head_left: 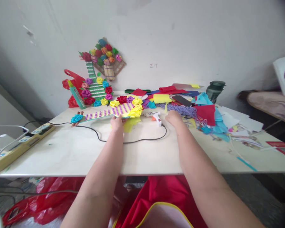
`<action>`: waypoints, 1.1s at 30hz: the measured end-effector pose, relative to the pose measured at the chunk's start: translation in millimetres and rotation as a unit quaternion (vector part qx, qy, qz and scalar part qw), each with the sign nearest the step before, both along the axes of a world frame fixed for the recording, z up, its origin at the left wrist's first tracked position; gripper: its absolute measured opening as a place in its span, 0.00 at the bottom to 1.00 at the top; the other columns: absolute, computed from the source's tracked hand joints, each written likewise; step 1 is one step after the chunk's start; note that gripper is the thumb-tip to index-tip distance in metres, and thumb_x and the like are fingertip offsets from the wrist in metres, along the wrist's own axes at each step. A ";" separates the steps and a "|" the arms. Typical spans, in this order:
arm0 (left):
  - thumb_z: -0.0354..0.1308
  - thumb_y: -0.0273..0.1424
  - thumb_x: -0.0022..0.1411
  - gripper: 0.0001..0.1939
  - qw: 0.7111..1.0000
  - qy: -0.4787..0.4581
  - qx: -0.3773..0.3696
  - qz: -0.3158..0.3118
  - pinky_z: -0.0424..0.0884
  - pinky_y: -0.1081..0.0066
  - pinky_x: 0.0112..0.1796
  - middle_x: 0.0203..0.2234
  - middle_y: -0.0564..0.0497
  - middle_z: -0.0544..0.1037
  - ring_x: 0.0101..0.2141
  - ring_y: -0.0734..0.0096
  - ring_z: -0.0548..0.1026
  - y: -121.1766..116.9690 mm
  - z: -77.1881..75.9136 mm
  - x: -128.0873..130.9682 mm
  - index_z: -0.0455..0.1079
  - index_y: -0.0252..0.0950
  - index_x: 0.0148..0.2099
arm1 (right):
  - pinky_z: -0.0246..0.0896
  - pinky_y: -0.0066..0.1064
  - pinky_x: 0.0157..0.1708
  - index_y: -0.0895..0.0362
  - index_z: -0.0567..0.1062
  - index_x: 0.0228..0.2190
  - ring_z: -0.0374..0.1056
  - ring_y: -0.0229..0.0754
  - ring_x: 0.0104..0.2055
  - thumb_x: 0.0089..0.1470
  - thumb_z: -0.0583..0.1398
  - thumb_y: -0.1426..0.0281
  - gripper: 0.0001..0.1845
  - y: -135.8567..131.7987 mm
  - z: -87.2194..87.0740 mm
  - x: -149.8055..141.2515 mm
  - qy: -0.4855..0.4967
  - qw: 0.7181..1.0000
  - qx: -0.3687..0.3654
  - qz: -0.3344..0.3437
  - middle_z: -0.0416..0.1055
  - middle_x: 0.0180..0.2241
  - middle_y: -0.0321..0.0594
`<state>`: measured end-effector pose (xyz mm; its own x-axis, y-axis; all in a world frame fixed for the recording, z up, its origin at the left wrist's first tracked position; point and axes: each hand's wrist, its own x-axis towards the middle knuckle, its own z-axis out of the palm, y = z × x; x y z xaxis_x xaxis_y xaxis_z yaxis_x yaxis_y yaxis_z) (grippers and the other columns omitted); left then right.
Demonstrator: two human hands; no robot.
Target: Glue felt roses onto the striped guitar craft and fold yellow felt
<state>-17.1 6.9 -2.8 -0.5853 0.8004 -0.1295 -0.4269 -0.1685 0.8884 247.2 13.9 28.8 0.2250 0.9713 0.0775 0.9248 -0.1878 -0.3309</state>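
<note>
My left hand point(117, 121) grips the lower edge of a guitar-shaped paper craft point(110, 111). Purple strips cross its pale face, yellow, red and purple paper flowers line its wide end, and a blue flower point(76, 118) sits at its narrow end. The fingers' far side is hidden under the craft. My right hand point(174, 118) is closed, fingers curled, beside purple yarn point(178, 110) and loose paper; whatever it pinches is hidden. Between the hands, a white glue gun point(158, 119) lies on the table, its black cord curving left. Yellow paper point(130, 125) lies beneath the craft.
A similar green guitar-shaped craft point(97, 90) leans at the wall near a glue bottle point(76, 96). A power strip point(26, 144) lies at left. Coloured paper point(161, 98), a dark phone-like object point(181, 100), a green bottle point(215, 91) and paper scraps point(238, 122) crowd the back and right.
</note>
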 end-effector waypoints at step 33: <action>0.56 0.29 0.51 0.06 0.702 0.707 0.077 0.035 0.60 0.59 0.52 0.44 0.49 0.74 0.52 0.56 0.62 -9.7 6.9 -6.1 0.73 0.40 0.32 | 0.54 0.30 0.30 0.49 0.76 0.39 0.69 0.43 0.36 0.59 0.49 0.59 0.18 -19.0 -11.3 -57.7 -0.054 0.961 0.177 0.204 0.76 0.35 0.39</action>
<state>-23.2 -2.8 4.1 -0.0798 0.7042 0.7055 0.8770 -0.2868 0.3855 189.5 -5.1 17.5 -0.1976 0.8855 0.4206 0.9299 0.3050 -0.2053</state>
